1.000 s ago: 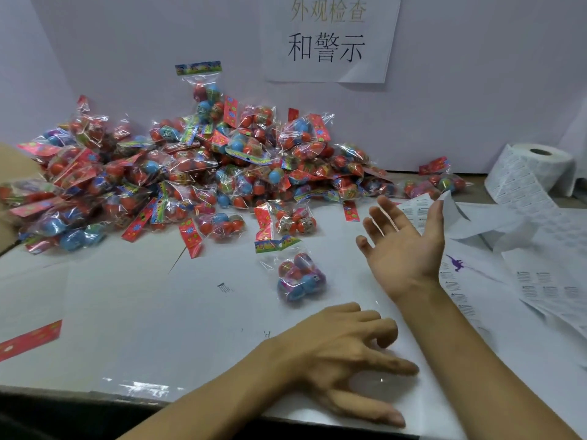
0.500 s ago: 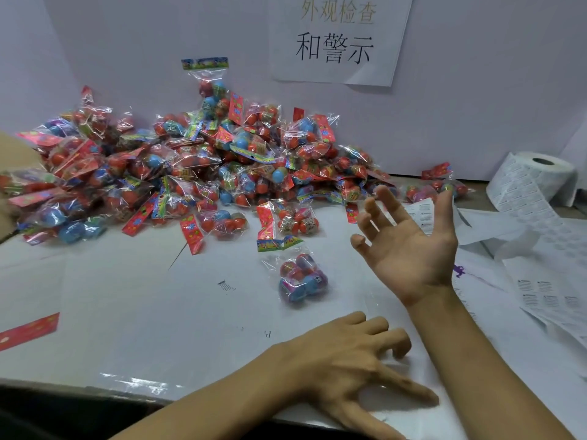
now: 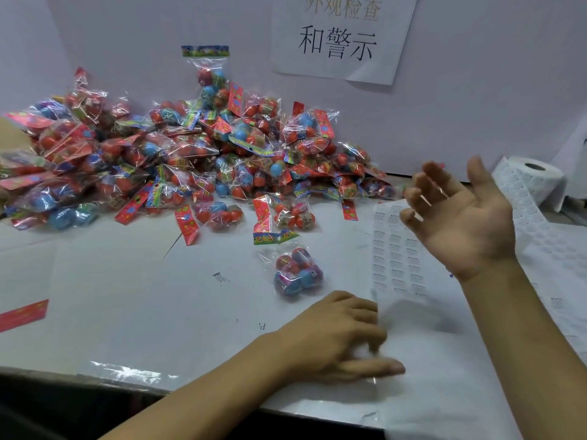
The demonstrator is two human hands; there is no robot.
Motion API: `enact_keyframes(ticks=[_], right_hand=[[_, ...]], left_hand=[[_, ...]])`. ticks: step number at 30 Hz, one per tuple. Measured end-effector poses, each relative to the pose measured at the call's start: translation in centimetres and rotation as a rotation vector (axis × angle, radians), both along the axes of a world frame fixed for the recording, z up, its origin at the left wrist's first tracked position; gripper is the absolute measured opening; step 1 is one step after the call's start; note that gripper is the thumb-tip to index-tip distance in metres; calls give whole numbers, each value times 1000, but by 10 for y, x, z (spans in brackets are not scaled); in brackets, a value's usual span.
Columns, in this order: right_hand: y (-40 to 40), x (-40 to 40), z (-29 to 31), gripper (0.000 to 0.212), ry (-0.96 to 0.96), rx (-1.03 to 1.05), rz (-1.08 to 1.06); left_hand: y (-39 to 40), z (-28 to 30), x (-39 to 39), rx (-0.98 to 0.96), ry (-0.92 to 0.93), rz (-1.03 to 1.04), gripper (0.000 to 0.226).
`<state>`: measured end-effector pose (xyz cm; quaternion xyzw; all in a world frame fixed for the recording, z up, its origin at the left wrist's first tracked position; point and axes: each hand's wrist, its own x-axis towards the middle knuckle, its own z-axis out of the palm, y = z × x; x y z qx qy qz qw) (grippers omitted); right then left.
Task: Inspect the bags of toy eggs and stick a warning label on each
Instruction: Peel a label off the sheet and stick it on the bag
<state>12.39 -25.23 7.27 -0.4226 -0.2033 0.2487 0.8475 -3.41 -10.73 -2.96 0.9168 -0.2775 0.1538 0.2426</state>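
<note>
A big pile of bagged toy eggs (image 3: 190, 160) lies at the back left of the white table (image 3: 127, 312). One bag with red and blue eggs (image 3: 297, 271) lies apart in front of the pile. My left hand (image 3: 340, 338) rests palm down just below that bag, with blurred fingers spread at the left edge of a sheet of warning labels (image 3: 397, 249). My right hand (image 3: 460, 220) hovers above the sheet, palm up, fingers apart, holding nothing.
A roll of white labels (image 3: 533, 179) stands at the back right, its strip trailing over the table's right side. A paper sign (image 3: 343, 36) hangs on the wall. A loose red header card (image 3: 22, 314) lies at the left edge.
My right hand has lifted and drifted right. The label sheet now lies uncovered between my hands. The fingers of my left hand have shifted at the sheet's edge.
</note>
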Motion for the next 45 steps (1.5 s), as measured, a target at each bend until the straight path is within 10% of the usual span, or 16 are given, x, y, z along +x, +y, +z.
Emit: enact_keyframes(ticks=[9,12,17,21,32,45], right_hand=[[-3,-12,-52,23,-373,-691,-174],[-3,-21,-71,26,-315,-729,-223],[6,-35,-92,29,-144,-635,-337],[12,-36,-93,29,-67,-528,-392],[19,-13,-81,22,490,-90,-238],[43,-8,-57,19,439,-129,-266]], left_hand=[[29,1,14,-916,514,320,43],[18,-1,14,-846,451,369,29],[3,-12,8,-55,131,415,59],[5,-12,11,51,150,455,77],[9,1,16,-226,378,334,59],[13,8,22,-965,596,219,104]])
